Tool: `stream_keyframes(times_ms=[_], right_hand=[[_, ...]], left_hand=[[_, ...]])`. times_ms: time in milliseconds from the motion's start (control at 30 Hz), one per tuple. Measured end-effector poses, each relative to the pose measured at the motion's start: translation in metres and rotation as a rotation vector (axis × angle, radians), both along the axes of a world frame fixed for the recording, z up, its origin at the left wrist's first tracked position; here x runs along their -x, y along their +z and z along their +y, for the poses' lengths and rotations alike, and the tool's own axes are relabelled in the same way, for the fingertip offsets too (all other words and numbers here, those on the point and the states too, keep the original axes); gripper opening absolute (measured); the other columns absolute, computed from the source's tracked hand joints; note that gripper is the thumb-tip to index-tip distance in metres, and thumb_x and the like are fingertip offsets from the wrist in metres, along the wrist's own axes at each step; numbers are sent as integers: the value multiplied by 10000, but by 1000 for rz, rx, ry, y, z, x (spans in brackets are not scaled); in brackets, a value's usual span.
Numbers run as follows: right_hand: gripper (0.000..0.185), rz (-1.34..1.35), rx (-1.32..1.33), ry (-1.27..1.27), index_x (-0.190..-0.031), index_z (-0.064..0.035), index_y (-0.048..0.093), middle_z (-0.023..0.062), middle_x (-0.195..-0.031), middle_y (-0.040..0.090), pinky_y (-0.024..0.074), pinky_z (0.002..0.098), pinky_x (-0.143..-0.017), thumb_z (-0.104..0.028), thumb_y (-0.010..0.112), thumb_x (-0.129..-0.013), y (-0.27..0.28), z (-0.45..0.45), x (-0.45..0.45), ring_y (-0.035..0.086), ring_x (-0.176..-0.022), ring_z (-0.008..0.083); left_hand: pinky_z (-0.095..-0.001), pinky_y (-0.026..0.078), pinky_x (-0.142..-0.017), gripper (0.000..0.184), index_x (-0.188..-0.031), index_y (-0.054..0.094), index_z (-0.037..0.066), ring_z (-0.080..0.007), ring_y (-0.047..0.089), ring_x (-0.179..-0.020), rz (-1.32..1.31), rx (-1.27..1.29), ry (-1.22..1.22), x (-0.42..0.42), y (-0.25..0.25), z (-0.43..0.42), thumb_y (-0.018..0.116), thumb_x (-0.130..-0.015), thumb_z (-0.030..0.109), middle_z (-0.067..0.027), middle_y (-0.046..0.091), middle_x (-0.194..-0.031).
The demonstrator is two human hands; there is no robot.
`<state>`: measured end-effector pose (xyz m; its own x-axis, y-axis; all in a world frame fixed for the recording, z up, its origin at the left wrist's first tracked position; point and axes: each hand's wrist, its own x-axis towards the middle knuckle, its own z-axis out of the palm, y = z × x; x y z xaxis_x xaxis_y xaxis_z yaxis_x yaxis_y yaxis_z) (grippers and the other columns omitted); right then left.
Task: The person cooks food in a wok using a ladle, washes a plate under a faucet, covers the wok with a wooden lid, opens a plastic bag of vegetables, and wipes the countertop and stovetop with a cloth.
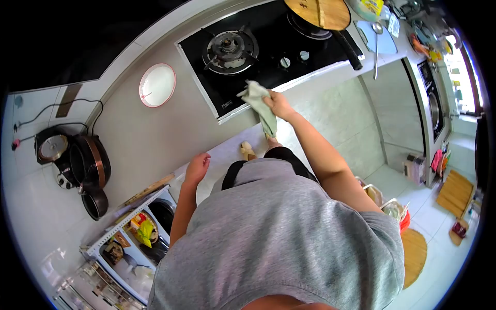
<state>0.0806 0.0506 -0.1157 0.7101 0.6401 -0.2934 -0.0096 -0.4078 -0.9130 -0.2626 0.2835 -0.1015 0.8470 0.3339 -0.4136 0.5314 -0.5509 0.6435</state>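
My right hand is closed on a pale grey-green cloth, which hangs down over the front edge of the gas stove. The cloth's upper end reaches the black stove top just below the knobs. Lower and to the left, my left hand hangs by the counter's front edge with its fingers loosely curled and nothing seen in them. A white plate with a red rim lies on the counter left of the stove. On the right burner sits a pan with a black handle, covered by a round wooden lid.
A black appliance with cords stands at the counter's left end. A ladle lies across a light-blue board at the right. Below left is a shelf rack with packets; bags stand on the floor right of me.
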Motion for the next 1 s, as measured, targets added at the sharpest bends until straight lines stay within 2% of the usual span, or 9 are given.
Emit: stream_keyframes(times_ms=[100, 167, 267, 400, 533, 567, 667, 933, 1000], right_hand=[[358, 29, 60, -239, -1176, 20, 594, 259, -1039, 666, 491, 424, -879, -267, 540, -969, 33, -1, -40, 645, -995, 383], [334, -311, -41, -272, -1136, 28, 590, 266, -1074, 658, 483, 441, -885, -259, 529, -978, 25, 7, -92, 634, -1016, 419], [400, -491, 2, -400, -1249, -1, 507, 286, -1119, 642, 477, 472, -902, -277, 557, -964, 80, 44, -148, 613, -1047, 456], [535, -592, 120, -491, -1369, -40, 411, 318, -1143, 614, 470, 489, -924, -286, 605, -935, 67, 100, -225, 595, -1075, 459], [463, -514, 359, -327, -1375, -152, 482, 282, -1344, 430, 477, 459, -960, -260, 582, -936, 2, 129, -255, 573, -1105, 437], [485, -528, 462, -159, -1414, -179, 449, 284, -1382, 386, 460, 475, -984, -281, 544, -950, -27, 130, -258, 544, -1131, 458], [496, -630, 499, -105, -1444, -213, 413, 246, -1401, 395, 405, 512, -1035, -311, 490, -964, -27, 129, -219, 463, -1199, 510], [581, -499, 557, 19, -1540, -239, 276, 190, -1560, 288, 375, 469, -1096, -279, 439, -983, -25, 113, -189, 434, -1286, 482], [606, -469, 571, 12, -1555, -233, 230, 195, -1570, 282, 361, 452, -1116, -280, 435, -987, -25, 109, -178, 425, -1313, 468]], left_hand=[[-413, 514, -784, 162, -1017, 655, 40, -322, 636, -861, -6, -44, 73, 11, 6, -8, 595, -883, 108, -170, 653, -928], [-418, 510, -797, 150, -1011, 647, 42, -334, 633, -890, -2, -103, 38, 18, 11, -16, 585, -893, 112, -170, 658, -951], [-422, 507, -807, 148, -1012, 643, 45, -348, 628, -909, -115, -206, 44, 36, -1, -33, 583, -899, 118, -172, 661, -969], [-418, 507, -805, 140, -1014, 646, 50, -347, 628, -906, -7, -109, 280, 34, 27, -60, 593, -909, 125, -170, 662, -980], [-405, 513, -783, 135, -1016, 651, 56, -327, 635, -877, 52, -92, 337, 34, 44, -77, 600, -908, 119, -160, 663, -973], [-398, 516, -772, 135, -1018, 654, 59, -316, 638, -863, 55, -82, 373, 35, 49, -83, 605, -906, 117, -154, 664, -969], [-388, 519, -758, 133, -1019, 656, 63, -302, 641, -847, 48, -69, 421, 40, 49, -90, 609, -905, 112, -146, 664, -962], [-373, 525, -759, 142, -1035, 663, 53, -299, 648, -872, -36, -104, 317, 32, 31, -85, 612, -911, 98, -152, 669, -1002], [-409, 514, -776, 142, -1037, 632, 58, -338, 633, -912, -50, -90, 264, 27, 29, -79, 582, -909, 94, -157, 656, -982]])
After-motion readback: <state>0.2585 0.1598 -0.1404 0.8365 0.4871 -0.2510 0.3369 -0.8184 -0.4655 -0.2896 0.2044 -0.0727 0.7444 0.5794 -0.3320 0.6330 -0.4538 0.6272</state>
